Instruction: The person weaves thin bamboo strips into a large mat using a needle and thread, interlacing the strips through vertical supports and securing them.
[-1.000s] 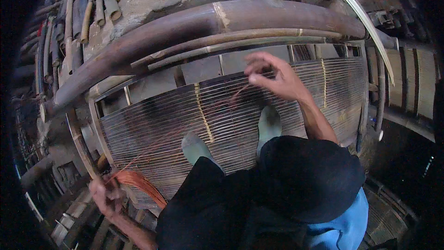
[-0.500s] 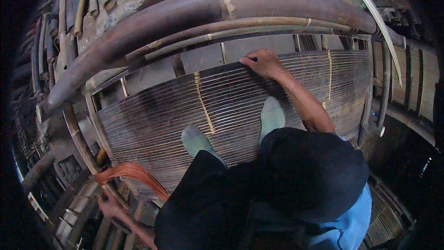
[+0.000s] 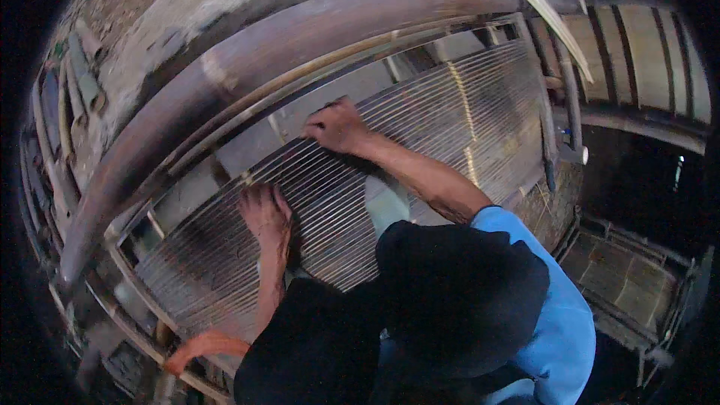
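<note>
A wide panel of thin parallel slats (image 3: 420,105) lies across a frame beneath me, crossed by pale binding strips. My right hand (image 3: 339,127) is at the panel's far edge with fingers curled together; what they pinch, if anything, cannot be made out. To its left, my left hand (image 3: 264,217) rests palm down on the slats, fingers stretched toward the same edge. A bundle of orange strands (image 3: 202,346) hangs over the frame's near-left pole. My socked foot (image 3: 386,202) stands on the panel between my arms.
A thick bamboo pole (image 3: 315,22) arches beyond the panel. Cut bamboo lengths (image 3: 82,82) lie on the ground at the far left. A long pale strip (image 3: 540,11) hangs at upper right. Another framed rack (image 3: 622,277) stands at right.
My left hand has come up from beside the orange strands onto the slats near the far edge. My right hand has shifted left along that edge. The whole view has swung.
</note>
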A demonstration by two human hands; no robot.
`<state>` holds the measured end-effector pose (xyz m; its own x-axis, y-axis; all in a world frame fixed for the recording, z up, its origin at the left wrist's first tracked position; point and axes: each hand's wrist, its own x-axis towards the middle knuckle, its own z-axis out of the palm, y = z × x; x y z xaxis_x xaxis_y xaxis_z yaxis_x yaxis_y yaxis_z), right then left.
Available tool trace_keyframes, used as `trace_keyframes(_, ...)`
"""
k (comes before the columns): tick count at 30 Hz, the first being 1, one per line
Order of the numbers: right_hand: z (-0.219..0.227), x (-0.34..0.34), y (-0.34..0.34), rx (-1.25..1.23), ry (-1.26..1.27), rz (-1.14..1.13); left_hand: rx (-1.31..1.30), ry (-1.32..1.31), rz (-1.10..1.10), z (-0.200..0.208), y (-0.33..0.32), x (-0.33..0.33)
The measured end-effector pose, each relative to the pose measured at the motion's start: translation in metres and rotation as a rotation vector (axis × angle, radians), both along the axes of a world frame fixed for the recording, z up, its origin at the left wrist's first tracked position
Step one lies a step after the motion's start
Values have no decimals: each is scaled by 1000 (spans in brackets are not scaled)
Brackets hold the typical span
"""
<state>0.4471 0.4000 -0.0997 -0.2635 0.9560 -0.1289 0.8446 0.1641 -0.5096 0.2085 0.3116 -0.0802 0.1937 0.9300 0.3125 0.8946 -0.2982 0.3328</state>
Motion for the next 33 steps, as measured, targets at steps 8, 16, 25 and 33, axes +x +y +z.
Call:
trace_keyframes(8, 48, -38, -39, 59, 464, 334, -1076, -726, 34, 135, 13, -44)
trace_keyframes(16, 109, 15, 0, -305, 511, 203, -920, -776, 474, 131, 39, -204)
trace_keyframes(25, 40, -64, 27, -363, 45, 84, 62, -380, 13, -50, 55, -114)
trace_keyframes(33, -18, -23, 31, -449, -211, 66, -710, -42, 50, -88, 107, 51)
